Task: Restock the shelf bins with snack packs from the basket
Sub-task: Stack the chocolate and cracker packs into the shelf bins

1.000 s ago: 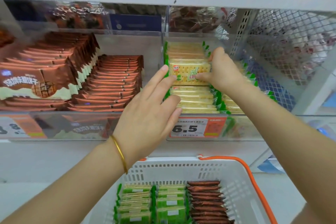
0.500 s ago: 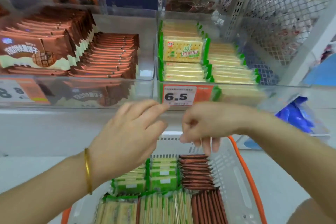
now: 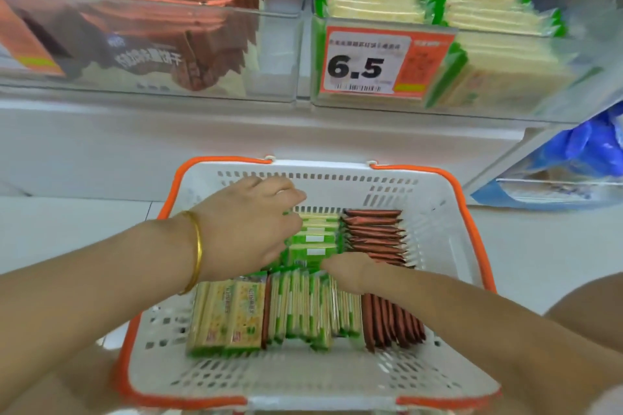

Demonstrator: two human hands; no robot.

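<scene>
Your left hand [image 3: 249,225] curls its fingers against the green-wrapped cracker packs [image 3: 315,239] standing in the white perforated plastic basket [image 3: 435,212]. Your right hand [image 3: 350,271] digs in beside them, fingers hidden. You cannot tell whether either hand grips.

The head camera looks forward and steeply down from directly above the basket [image 3: 435,212], at close range. The basket fills the lower part of the frame. The shelf bins [image 3: 279,50] face the lens along the top edge, cropped above.
</scene>
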